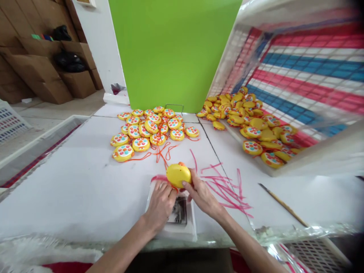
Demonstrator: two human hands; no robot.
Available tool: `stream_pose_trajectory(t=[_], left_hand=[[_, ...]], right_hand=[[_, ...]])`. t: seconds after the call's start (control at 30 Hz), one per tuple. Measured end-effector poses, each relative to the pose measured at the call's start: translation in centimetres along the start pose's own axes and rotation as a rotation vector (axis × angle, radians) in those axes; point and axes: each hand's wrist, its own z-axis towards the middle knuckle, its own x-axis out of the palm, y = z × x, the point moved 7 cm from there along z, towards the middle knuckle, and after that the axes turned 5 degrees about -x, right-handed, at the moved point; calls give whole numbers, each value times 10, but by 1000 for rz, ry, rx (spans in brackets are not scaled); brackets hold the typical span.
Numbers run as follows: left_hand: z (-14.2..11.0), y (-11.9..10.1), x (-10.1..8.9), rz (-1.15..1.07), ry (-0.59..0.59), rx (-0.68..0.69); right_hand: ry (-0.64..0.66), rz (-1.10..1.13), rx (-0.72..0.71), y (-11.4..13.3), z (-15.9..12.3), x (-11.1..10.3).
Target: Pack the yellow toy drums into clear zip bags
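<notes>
My right hand (200, 191) grips a yellow oval toy (178, 175), its plain back turned up and an orange bump on its far edge. Close beside it, my left hand (161, 201) is closed with its fingers curled, at an orange cord (174, 188) that shows by the thumb under the toy. Below both hands lies a shallow white tray (187, 232) with a dark framed piece (182, 210) in it, partly hidden by my left hand. Ahead, several yellow toys (141, 144) with colored buttons and orange cords lie in a pile.
At right, a tipped white basket (318, 155) lets many yellow toys (258, 123) spill onto the white table (71, 189). A thin brush-like stick (284, 205) lies near the front edge. Pink marks (224, 189) streak the tabletop. A green panel (176, 53) stands behind.
</notes>
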Motion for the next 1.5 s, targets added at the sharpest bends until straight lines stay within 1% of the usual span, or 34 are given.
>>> stream_pose_trajectory(t=[0.07, 0.1, 0.2, 0.23, 0.27, 0.3, 0.33, 0.37, 0.4, 0.43, 0.5, 0.53, 0.57, 0.6, 0.67, 0.73, 0.77, 0.8, 0.87, 0.93, 1.0, 1.13, 1.23, 1.3, 1.37, 1.43, 1.5], left_hand=[[-1, -1, -10, -21, -50, 6], [-2, 1, -14, -41, -69, 3], [-7, 13, -33, -150, -149, -57], [-9, 21, -41, -206, -198, -111], [-11, 33, -48, -270, -247, -198], [-13, 46, -52, -342, -280, -316], [-15, 60, -53, -423, -286, -451], [-17, 71, -49, -516, -259, -579], [-16, 79, -42, -618, -197, -680], [-15, 82, -33, -724, -114, -741], [-9, 79, -16, -929, 23, -773], [-6, 77, -10, -1010, 52, -772], [-4, 75, -6, -1065, 54, -778], [-3, 74, -4, -1095, 31, -791], [-2, 72, -4, -1114, -16, -813], [-2, 69, -4, -1136, -7, -826], [-2, 67, -3, -1166, 10, -840], [-3, 66, -2, -1206, 31, -859], [-6, 63, 1, -1302, 71, -899], [-9, 60, 5, -1388, 107, -924], [-12, 58, 8, -1439, 140, -919], [-13, 53, 9, -1477, 171, -848], [-12, 50, 11, -1452, 197, -804], [-10, 51, 8, -1301, 172, -772], [-8, 53, 1, -1045, 124, -722], [-5, 51, -7, -818, 94, -666], [-5, 49, -11, -730, 91, -636]], right_hand=[[25, -216, -108, 6, -1, 2], [22, -287, -143, 8, -2, 2], [4, -356, -157, 11, -4, -3], [-6, -351, -149, 11, -5, -6], [-15, -342, -142, 12, -5, -8], [-19, -335, -136, 12, -6, -9], [-20, -332, -133, 13, -6, -9], [-19, -334, -133, 13, -7, -9], [-15, -340, -138, 14, -7, -8], [-9, -347, -148, 16, -7, -7], [-2, -371, -180, 21, -6, -6], [3, -392, -195, 24, -6, -7], [14, -420, -205, 26, -5, -7], [40, -454, -212, 29, -5, -6], [141, -553, -227, 31, -5, -2], [235, -701, -252, 32, -5, 4], [243, -783, -258, 32, -4, 6], [217, -855, -260, 32, -3, 7], [109, -919, -268, 35, -1, 8], [33, -877, -305, 39, 1, 14], [18, -821, -349, 43, 3, 24], [41, -841, -364, 47, 9, 40], [97, -901, -375, 47, 11, 47], [134, -950, -393, 47, 11, 52], [136, -986, -410, 48, 13, 56], [93, -958, -402, 49, 16, 55], [10, -864, -359, 48, 19, 44]])
